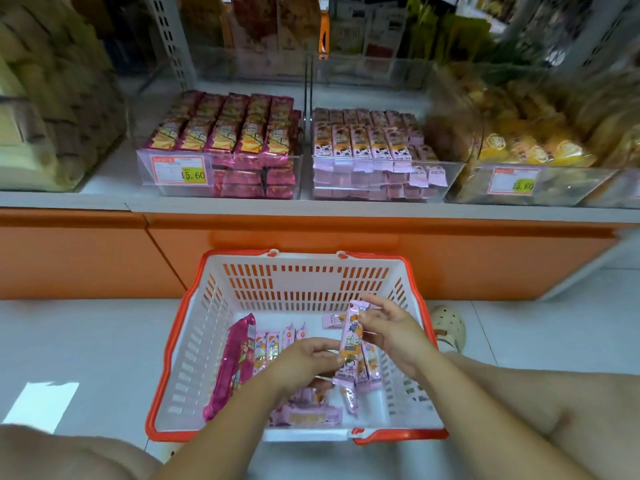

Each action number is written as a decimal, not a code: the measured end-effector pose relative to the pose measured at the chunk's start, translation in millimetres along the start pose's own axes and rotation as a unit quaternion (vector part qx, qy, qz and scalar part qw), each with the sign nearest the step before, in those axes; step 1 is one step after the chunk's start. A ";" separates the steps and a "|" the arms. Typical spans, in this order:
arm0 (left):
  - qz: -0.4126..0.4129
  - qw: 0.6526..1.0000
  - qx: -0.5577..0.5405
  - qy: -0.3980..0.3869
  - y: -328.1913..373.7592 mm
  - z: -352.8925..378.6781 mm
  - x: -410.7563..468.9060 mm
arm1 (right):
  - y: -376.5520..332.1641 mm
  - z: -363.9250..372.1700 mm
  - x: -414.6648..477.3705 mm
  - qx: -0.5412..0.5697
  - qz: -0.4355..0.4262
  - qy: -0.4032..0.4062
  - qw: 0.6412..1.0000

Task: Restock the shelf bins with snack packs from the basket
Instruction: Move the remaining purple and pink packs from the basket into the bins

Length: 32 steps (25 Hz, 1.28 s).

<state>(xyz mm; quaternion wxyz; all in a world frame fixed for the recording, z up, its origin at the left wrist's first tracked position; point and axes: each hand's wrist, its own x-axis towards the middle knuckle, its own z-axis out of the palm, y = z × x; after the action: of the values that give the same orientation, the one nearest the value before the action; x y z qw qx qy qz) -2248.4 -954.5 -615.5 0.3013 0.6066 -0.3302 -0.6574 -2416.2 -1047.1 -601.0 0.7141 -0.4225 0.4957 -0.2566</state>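
A white basket with an orange rim (194, 341) stands on the floor in front of the shelf. Inside lie several light pink snack packs (277, 344) and a long magenta pack (232, 362) against its left wall. Both hands are over the basket. My right hand (391, 330) pinches an upright pink snack pack (352, 336) near its top. My left hand (308, 358) grips the lower end of the same pack. On the shelf, a clear bin of magenta packs (225, 143) sits left of a clear bin of pink packs (374, 147).
A clear bin of yellow snacks (530, 154) stands to the right, and a bin of beige packs (45, 109) to the left. The orange shelf base (104, 258) rises behind the basket. A pale shoe (448, 323) rests on the tiled floor at the basket's right.
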 end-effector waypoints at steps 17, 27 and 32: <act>0.352 0.810 0.331 0.332 210.2 -60.7 -36.4 | -232.2 -13.7 -1.6 -0.267 -0.348 0.265 0.859; 0.310 0.738 0.467 0.376 201.2 -90.9 -1.8 | -230.8 -6.3 58.8 -0.482 -0.278 0.386 0.736; 0.337 0.740 0.465 0.349 197.1 -95.0 -6.2 | -229.6 -6.8 61.2 -0.498 -0.249 0.346 0.755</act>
<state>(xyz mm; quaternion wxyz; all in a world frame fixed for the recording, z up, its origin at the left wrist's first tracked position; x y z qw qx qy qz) -2154.0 -1074.4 -458.6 0.2778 0.7074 -0.6497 -0.0200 -2387.3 -1214.8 -435.2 0.0936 -0.7095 0.6437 -0.2710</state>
